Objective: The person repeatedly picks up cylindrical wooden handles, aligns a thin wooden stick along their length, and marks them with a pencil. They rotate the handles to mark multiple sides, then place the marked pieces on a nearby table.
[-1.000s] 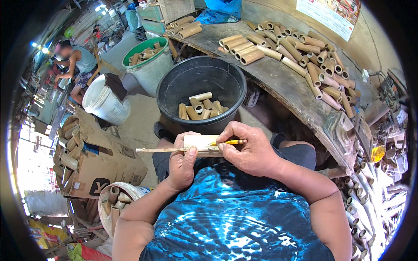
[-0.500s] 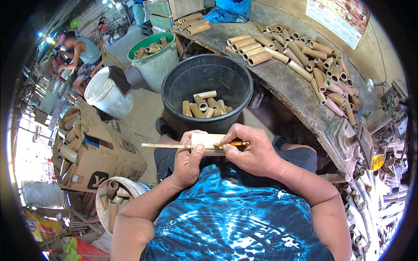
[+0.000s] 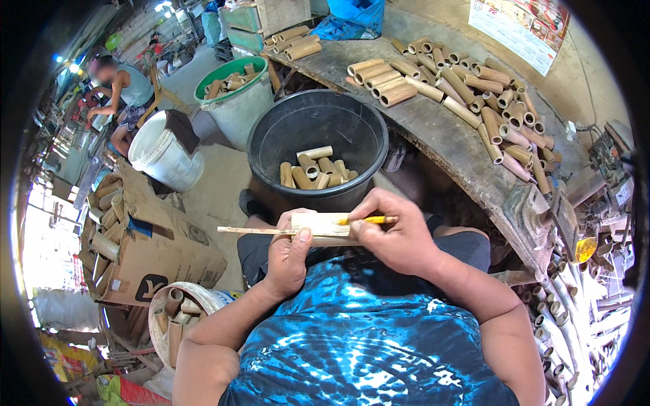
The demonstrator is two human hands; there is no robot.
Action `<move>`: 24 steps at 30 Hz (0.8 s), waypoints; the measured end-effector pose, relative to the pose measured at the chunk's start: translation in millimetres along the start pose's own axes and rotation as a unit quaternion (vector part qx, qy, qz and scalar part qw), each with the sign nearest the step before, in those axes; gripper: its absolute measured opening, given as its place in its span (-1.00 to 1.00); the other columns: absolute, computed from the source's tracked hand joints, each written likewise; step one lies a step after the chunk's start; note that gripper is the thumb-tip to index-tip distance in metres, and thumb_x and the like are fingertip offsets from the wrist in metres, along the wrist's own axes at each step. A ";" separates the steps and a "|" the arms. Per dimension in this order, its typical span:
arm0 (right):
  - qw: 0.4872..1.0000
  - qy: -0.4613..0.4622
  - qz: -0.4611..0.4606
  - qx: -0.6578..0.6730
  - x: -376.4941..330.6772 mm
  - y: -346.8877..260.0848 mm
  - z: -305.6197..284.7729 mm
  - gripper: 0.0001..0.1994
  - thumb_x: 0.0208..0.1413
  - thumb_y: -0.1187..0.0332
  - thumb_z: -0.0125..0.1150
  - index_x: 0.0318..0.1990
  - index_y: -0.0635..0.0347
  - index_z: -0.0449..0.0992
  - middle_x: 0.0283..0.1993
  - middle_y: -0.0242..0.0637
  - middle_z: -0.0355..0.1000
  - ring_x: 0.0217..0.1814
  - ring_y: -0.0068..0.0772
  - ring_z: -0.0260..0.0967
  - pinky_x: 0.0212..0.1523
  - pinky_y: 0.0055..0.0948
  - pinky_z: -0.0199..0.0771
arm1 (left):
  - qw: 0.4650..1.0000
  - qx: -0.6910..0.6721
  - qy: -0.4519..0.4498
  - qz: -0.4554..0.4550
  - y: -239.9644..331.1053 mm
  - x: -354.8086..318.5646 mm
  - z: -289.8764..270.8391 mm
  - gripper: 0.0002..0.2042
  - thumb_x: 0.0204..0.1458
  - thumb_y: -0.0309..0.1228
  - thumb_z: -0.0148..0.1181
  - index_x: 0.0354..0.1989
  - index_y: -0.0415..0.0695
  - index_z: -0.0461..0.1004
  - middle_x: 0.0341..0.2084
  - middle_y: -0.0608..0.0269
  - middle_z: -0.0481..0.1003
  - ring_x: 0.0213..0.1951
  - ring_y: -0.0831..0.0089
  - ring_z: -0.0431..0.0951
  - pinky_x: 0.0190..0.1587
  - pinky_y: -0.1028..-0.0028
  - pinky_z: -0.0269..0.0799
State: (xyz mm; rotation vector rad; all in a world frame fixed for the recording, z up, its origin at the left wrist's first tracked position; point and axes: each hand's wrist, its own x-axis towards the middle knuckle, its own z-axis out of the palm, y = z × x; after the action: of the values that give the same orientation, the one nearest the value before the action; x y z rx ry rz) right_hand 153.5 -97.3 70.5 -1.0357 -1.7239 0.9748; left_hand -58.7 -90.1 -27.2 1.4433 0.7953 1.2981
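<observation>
Compared with half a second ago, the right hand (image 3: 393, 230) has edged rightward along the tube (image 3: 315, 220), and the tip of its pencil (image 3: 374, 220) lies a little farther from the strip (image 3: 252, 231). The fingers pinch the pencil, tip toward the left; whether it touches the tube cannot be told. The left hand (image 3: 288, 256) grips the tube and strip together, thumb over the strip, whose end juts out leftward. The tube is held above the lap, in front of the black tub (image 3: 321, 105); the short pieces (image 3: 317, 170) on the tub's bottom lie as before.

On the table (image 3: 433, 122), a row of cut tubes (image 3: 380, 81) lies by the front edge, a large pile (image 3: 484, 91) spreads toward the wall, and a small stack (image 3: 292, 42) sits at the left end, beside a blue bag (image 3: 349, 19). A calendar (image 3: 518, 30) hangs above. Left of the tub stand a green-rimmed bucket (image 3: 233, 111), a white bucket (image 3: 166, 152) and a carton (image 3: 179, 250) of tubes; a person (image 3: 132, 88) sits beyond.
</observation>
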 end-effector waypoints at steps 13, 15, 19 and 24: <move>0.909 0.302 0.179 0.226 19.9 164.3 -158.9 -0.88 0.17 0.33 0.22 -0.24 0.14 0.46 -0.42 -0.40 0.44 -0.44 -0.61 0.33 -0.42 -0.59 0.28 | 0.936 -0.146 0.290 -0.133 -106.3 136.7 -86.2 -0.61 0.25 -0.03 -0.15 -0.01 -0.08 0.31 -0.16 0.13 0.47 -0.19 0.26 0.53 -0.19 0.17 0.48; 0.884 0.357 0.210 0.216 23.1 199.0 -186.2 -0.85 0.21 0.27 0.22 -0.29 0.11 0.43 -0.46 -0.41 0.40 -0.47 -0.56 0.32 -0.44 -0.55 0.30 | 0.943 -0.055 0.302 -0.127 -134.6 159.5 -104.6 -0.59 0.26 -0.05 -0.15 0.00 -0.15 0.37 -0.20 0.24 0.48 -0.17 0.39 0.47 -0.18 0.37 0.43; 0.823 0.407 0.197 0.343 28.6 254.2 -232.9 -0.74 0.23 0.18 0.19 -0.38 0.10 0.33 -0.52 -0.39 0.27 -0.38 -0.33 0.45 -0.37 -0.41 0.45 | 0.958 0.137 0.251 -0.002 -192.2 180.7 -128.2 -0.64 0.34 -0.20 -0.24 -0.23 -0.21 0.43 -0.38 0.33 0.38 -0.31 0.49 0.37 -0.23 0.45 0.34; 0.801 0.426 0.275 0.318 54.1 307.7 -260.1 -0.76 0.29 0.18 0.09 -0.31 0.16 0.40 -0.42 -0.28 0.29 -0.27 -0.14 0.50 -0.38 -0.35 0.53 | 0.874 0.453 0.177 0.007 -222.1 163.6 -118.0 -0.66 0.28 -0.30 -0.22 -0.41 -0.27 0.39 -0.43 -0.08 0.43 -0.31 -0.08 0.43 -0.19 0.09 0.32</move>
State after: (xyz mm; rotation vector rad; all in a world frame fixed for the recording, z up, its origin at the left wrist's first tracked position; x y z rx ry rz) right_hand 454.0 105.3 -113.6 -1.2440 -0.2925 1.0765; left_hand -107.0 153.8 -195.2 1.9289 1.8117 1.2656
